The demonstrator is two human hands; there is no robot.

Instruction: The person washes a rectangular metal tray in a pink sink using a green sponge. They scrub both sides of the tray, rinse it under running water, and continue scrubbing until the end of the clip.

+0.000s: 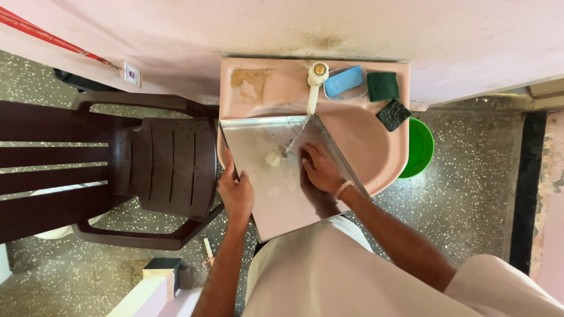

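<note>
Over the pink sink [376, 147], both hands hold a steel tray [264, 194].

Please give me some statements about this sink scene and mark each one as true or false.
1. The left hand grips the edge of the steel tray. True.
2. The right hand holds the green scrub pad. False: it presses flat on the tray; the pad lies on the sink ledge.
3. Water runs from the tap onto the tray. True.
4. The brown plastic chair stands right of the sink. False: it stands left.
</note>
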